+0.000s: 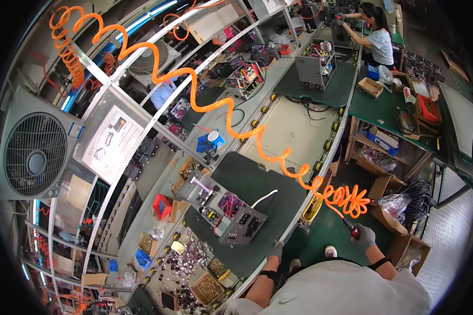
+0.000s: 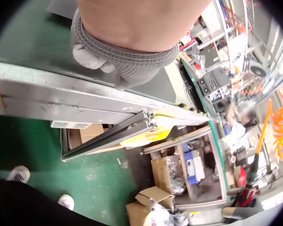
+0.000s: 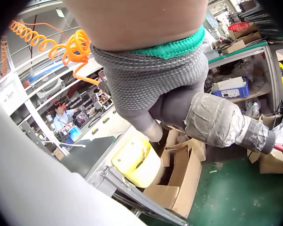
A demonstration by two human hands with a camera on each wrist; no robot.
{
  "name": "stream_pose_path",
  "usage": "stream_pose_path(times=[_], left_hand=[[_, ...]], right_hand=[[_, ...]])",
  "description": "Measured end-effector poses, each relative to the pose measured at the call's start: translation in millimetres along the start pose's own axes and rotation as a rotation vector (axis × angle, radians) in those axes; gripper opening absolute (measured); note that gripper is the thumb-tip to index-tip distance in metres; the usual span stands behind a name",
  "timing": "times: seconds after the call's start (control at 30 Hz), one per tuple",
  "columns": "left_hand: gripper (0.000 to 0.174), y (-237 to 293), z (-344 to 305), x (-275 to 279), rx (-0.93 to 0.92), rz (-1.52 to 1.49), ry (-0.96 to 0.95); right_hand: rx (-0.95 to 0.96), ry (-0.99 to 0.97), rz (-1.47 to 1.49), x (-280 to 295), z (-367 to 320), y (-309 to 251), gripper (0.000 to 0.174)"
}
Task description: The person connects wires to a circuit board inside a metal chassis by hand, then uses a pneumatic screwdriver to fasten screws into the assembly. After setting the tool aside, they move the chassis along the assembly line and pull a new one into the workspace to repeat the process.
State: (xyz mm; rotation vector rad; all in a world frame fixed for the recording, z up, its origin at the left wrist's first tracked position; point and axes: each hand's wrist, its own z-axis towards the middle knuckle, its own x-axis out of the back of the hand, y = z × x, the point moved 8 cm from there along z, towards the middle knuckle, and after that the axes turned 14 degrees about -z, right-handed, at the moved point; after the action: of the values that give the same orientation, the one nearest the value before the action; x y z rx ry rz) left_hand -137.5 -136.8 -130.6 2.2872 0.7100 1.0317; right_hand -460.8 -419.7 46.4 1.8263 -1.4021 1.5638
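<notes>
In a grey glove, the left hand (image 1: 275,251) (image 2: 118,66) rests on the metal edge rail (image 2: 61,82) of the workbench, holding no object. The right hand (image 1: 364,238) (image 3: 153,87), also gloved, grips a power driver (image 1: 355,231) away from the bench, over the floor side. Grey tape wraps the driver's body (image 3: 214,120), and an orange coiled hose (image 1: 231,118) runs from it up to the frame. On the bench's dark mat (image 1: 257,176) stands an opened grey machine unit (image 1: 239,223) with exposed wiring. The palm side of the right hand is hidden.
Parts boxes (image 1: 207,289) and loose connectors (image 1: 186,260) lie left of the mat. A yellow holder (image 3: 137,162) hangs at the bench side. Cardboard boxes (image 1: 407,252) stand on the green floor. Farther along, another person (image 1: 379,44) works at a second unit (image 1: 316,65). A fan (image 1: 36,157) stands left.
</notes>
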Motion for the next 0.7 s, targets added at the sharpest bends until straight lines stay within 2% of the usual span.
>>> stream_pose_path(times=[0.03,0.07,0.1,0.13,0.17,0.23,0.3,0.33,0.37,0.43,0.63,0.7], left_hand=[[0.022,20.3,-42.8,5.2,0.290,-0.491,-0.064],[0.016,7.8,-54.0,-0.1,0.392,-0.735,-0.116],[0.011,-2.0,-65.3,-6.7,0.483,-0.985,-0.164],[0.008,10.1,-85.2,-2.4,0.441,-1.090,-0.165],[0.009,-19.7,-77.5,-8.1,0.470,-1.242,-0.153],[0.018,16.7,-128.8,18.6,0.400,-1.235,0.049],[0.030,12.7,-155.6,27.0,0.461,-1.268,0.097],[0.035,9.9,-152.2,32.1,0.136,-0.928,-0.129],[0.036,-28.3,-153.4,25.4,0.364,-1.424,0.005],[0.033,-46.3,-171.0,29.2,0.451,-1.474,0.129],[0.029,-90.3,-200.2,16.3,0.561,-1.576,0.250],[0.027,-106.5,-197.7,14.0,0.540,-1.686,0.278]], right_hand=[[0.027,-0.025,-0.011,-1.5,5.4,2.4,0.047],[0.049,-0.041,-0.014,-2.4,9.8,2.7,0.046],[0.072,-0.056,-0.017,-3.0,14.4,1.0,0.046],[0.100,-0.092,-0.021,-4.5,19.0,-1.8,0.044],[0.126,-0.115,-0.034,-8.7,20.4,-2.8,0.044],[0.227,-0.112,0.002,-12.1,33.0,-15.4,0.043],[0.293,-0.139,-0.005,-17.3,40.3,-28.6,0.043],[0.312,-0.160,0.004,-19.9,41.1,-35.9,0.042],[0.329,-0.168,0.016,-19.8,44.7,-45.1,0.042],[0.337,-0.198,0.022,-18.7,47.4,-62.0,0.042],[0.395,-0.296,-0.007,-30.0,48.4,-81.7,0.047],[0.430,-0.345,-0.016,-34.2,50.2,-81.4,0.051]])
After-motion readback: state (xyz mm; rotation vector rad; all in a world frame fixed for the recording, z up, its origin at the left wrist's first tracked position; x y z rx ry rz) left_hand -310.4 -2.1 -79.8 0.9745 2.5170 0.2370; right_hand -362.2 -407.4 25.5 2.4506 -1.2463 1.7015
